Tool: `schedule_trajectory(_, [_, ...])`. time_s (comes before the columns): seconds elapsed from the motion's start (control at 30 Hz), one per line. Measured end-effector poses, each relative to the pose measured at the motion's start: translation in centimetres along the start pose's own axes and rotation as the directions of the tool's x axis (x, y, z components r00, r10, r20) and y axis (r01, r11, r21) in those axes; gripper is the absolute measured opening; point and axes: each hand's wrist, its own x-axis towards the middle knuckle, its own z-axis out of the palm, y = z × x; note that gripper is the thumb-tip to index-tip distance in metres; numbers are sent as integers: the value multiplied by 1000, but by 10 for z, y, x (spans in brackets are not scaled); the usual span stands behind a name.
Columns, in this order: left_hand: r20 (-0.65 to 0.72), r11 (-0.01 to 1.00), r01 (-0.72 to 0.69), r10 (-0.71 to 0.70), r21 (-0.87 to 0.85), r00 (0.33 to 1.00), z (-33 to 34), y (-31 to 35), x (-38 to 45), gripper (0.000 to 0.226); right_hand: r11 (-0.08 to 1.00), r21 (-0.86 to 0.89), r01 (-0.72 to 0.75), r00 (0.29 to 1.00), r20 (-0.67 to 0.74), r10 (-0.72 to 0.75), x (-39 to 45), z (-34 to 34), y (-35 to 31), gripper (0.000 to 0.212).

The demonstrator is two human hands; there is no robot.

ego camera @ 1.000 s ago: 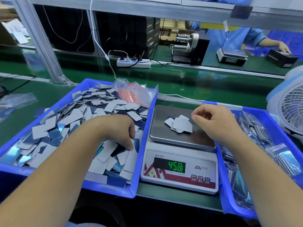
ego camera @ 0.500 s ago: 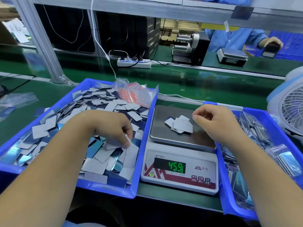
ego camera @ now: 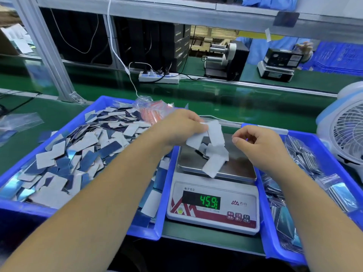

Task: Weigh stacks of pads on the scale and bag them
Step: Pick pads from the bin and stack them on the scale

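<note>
A white scale [ego camera: 213, 216] with a steel pan [ego camera: 239, 165] stands between two blue trays and reads 45.9. My left hand [ego camera: 180, 127] is above the pan's left side and pinches several white pads [ego camera: 215, 132]. More pads [ego camera: 214, 163] hang blurred in the air or lie on the pan below it. My right hand [ego camera: 261, 146] hovers over the pan's right side with curled fingers and holds nothing. The left tray [ego camera: 39, 209] is full of loose white and blue pads [ego camera: 78, 154].
The right blue tray [ego camera: 275, 240] holds bagged pads [ego camera: 314, 173]. A bundle of clear bags with red strips [ego camera: 155, 110] lies at the left tray's back corner. A white fan [ego camera: 347, 134] stands at the far right. Behind are a power strip [ego camera: 159, 77] and another person at a second scale.
My left hand has left the left tray and moved right to above the scale pan, carrying pads; pads are dropping toward the pan. My right hand has barely moved.
</note>
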Motion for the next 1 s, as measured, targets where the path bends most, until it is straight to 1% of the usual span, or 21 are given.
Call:
schedule_trajectory(0.07, [-35, 988, -36, 41, 150, 999, 19, -4, 6, 19, 1000, -5, -7, 1000, 4, 7, 0, 0, 2, 20])
schedule_trajectory(0.13, [-65, 949, -72, 97, 307, 993, 30, -9, 8, 21, 1000, -28, -1, 1000, 20, 2, 1, 1, 3, 19])
schedule_trajectory(0.23, [-70, 841, -99, 160, 532, 985, 34, -16, 9, 17, 997, -76, 4, 999, 53, 0, 2, 3, 3, 18])
schedule_trajectory(0.3, [-53, 770, -115, 190, 628, 980, 33, -21, 9, 24, 996, -84, 9, 998, 66, -3, 2, 5, 3, 17])
schedule_trajectory(0.37, [-41, 752, -137, 213, 644, 976, 30, -24, 9, 30, 996, -85, 14, 997, 71, -8, 2, 5, 3, 17])
schedule_trajectory(0.43, [-37, 784, -165, 232, 598, 972, 26, -24, 9, 31, 997, -79, 15, 997, 75, -9, 1, 6, 3, 16])
schedule_trajectory(0.5, [-77, 832, -180, 257, 525, 963, 19, -24, 10, 21, 997, -80, 16, 997, 76, -10, 1, 6, 3, 16])
schedule_trajectory(0.57, [-156, 868, -172, 272, 466, 950, 9, -26, 10, 13, 996, -84, 17, 997, 78, -10, 1, 6, 4, 17])
schedule_trajectory(0.7, [-297, 917, -109, 234, 385, 926, -11, -34, 9, 13, 996, -86, 27, 996, 85, -20, 0, 6, 4, 16])
schedule_trajectory(0.83, [-335, 950, -47, 155, 308, 930, -25, -41, 6, 12, 994, -99, 43, 995, 96, -33, -1, 7, 4, 15])
schedule_trajectory(0.9, [-309, 936, 8, 108, 352, 945, -35, -41, 1, 10, 994, -100, 51, 995, 96, -42, 0, 7, 4, 16])
schedule_trajectory(0.97, [-251, 878, 66, 63, 474, 966, -48, -41, -5, 9, 994, -95, 50, 995, 95, -41, 1, 7, 5, 16])
schedule_trajectory(1.0, [-200, 837, 87, 26, 539, 980, -54, -41, -10, 9, 995, -93, 49, 995, 95, -40, 1, 7, 5, 16])
